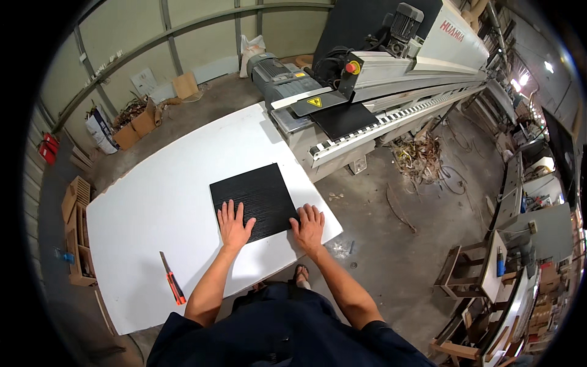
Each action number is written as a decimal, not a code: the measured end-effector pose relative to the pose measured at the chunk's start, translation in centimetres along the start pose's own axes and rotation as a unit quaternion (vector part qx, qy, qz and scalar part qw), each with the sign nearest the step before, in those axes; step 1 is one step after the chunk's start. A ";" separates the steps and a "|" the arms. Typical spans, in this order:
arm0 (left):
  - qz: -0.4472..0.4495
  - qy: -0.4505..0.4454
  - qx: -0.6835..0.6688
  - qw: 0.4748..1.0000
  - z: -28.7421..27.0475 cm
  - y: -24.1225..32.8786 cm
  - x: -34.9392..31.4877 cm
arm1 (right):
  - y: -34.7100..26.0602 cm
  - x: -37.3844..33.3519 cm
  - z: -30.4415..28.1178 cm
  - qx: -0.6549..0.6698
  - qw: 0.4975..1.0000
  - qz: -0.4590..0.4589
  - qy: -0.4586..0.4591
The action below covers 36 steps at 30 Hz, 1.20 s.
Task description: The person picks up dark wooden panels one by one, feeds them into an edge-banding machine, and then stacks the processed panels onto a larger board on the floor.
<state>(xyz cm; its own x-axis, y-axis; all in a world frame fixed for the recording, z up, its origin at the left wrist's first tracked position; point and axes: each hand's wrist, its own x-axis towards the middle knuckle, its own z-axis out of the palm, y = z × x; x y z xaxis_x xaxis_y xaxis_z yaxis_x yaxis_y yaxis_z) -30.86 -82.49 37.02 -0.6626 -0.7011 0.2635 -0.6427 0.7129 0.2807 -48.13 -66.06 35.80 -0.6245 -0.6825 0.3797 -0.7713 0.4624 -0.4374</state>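
A black rectangular panel (260,194) with a grained surface lies flat on the white table (153,202). My left hand (233,226) rests on the panel's near left part, its fingers stretched out over the surface. At the near right corner is my right hand (310,227), fingers extended, with the thumb against the panel's edge and the palm over the white tabletop. Neither hand is wrapped round anything. An orange and black utility knife (173,282) lies on the table to the left of my left forearm, its blade pointing away from me.
Beyond the table stands a long machine with a toothed conveyor track (391,119); another black panel (345,120) sits in it. A red stop button (353,67) tops its near end. Offcuts (420,158) heap on the floor at right. A wooden stand (474,269) is lower right.
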 end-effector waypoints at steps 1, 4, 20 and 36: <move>0.000 -0.001 -0.004 1.000 0.1 0.0 0.0 | 0.2 0.1 0.1 0.001 1.000 -0.005 0.004; -0.008 -0.002 -0.017 1.000 -0.1 -0.1 0.3 | 0.1 0.0 0.5 -0.002 1.000 -0.007 0.015; -0.268 -0.158 -0.631 0.711 3.9 12.5 21.6 | 0.4 0.7 0.4 0.047 0.995 0.016 0.082; -0.333 -0.066 -0.684 0.646 -4.4 -0.2 1.6 | 1.1 0.4 0.7 0.182 0.972 0.089 0.116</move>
<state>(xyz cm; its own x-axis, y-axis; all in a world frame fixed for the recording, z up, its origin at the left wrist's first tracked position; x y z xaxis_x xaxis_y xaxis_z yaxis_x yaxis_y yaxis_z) -30.13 -83.81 41.44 -0.4998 -0.7729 -0.3908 0.0789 -0.4900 0.8681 -49.15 -66.20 34.86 -0.7873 -0.4448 0.4271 -0.5808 0.3023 -0.7558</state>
